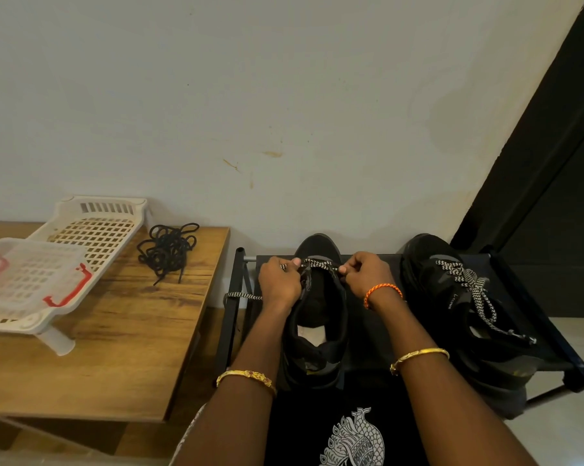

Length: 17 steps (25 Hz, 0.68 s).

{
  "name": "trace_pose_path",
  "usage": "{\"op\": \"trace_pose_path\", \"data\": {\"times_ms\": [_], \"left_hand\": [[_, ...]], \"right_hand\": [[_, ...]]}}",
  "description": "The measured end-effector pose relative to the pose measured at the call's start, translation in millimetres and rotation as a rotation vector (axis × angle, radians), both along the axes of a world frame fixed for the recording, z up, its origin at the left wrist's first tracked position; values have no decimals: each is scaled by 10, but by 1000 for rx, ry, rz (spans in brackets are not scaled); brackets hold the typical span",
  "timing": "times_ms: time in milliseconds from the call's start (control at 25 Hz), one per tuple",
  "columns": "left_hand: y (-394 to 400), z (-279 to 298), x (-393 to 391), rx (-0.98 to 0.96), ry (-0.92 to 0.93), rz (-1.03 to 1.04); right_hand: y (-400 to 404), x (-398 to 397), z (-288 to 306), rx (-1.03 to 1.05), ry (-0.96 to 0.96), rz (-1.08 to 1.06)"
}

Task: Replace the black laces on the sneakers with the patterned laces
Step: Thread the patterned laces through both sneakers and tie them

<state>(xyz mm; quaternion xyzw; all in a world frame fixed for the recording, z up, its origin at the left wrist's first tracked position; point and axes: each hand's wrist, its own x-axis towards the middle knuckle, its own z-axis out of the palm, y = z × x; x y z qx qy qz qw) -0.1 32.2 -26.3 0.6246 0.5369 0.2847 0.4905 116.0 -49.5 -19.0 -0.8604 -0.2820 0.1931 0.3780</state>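
Both hands pinched the patterned lace point(319, 264) at the lowest eyelets of the near sneaker point(317, 317): the left hand point(279, 280) held its strand between thumb and curled fingers, the right hand point(364, 275) did likewise on the other side. That shoe sat on a black rack point(552, 331), toe towards the wall, with a loose tail of lace trailing off to the left. Such lace looked soft and limp, light, likely to slide back through an eyelet unless held close to its stiff tip; the shoe itself seemed pliable at the tongue. Beside it the second sneaker point(452, 297) was already laced in the pattern. Farther off, the black laces point(168, 250) lay heaped on the worktop point(132, 331) by a white basket point(92, 227)
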Motion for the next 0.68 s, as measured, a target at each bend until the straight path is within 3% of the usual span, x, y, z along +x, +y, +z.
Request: {"op": "trace_pose_path", "data": {"times_ms": [320, 400, 480, 600, 680], "left_hand": [[2, 18, -32, -11, -7, 40], [-3, 84, -67, 106, 12, 7], [-50, 239, -112, 206, -76, -62], [-289, 597, -109, -10, -420, -340], [-448, 729, -69, -168, -443, -547]], "right_hand": [[-42, -22, 48, 68, 55, -59], [-146, 8, 237, 194, 189, -90], [-307, 20, 497, 397, 472, -57], [-483, -15, 818, 637, 728, 97], [-473, -69, 895, 763, 751, 169]]}}
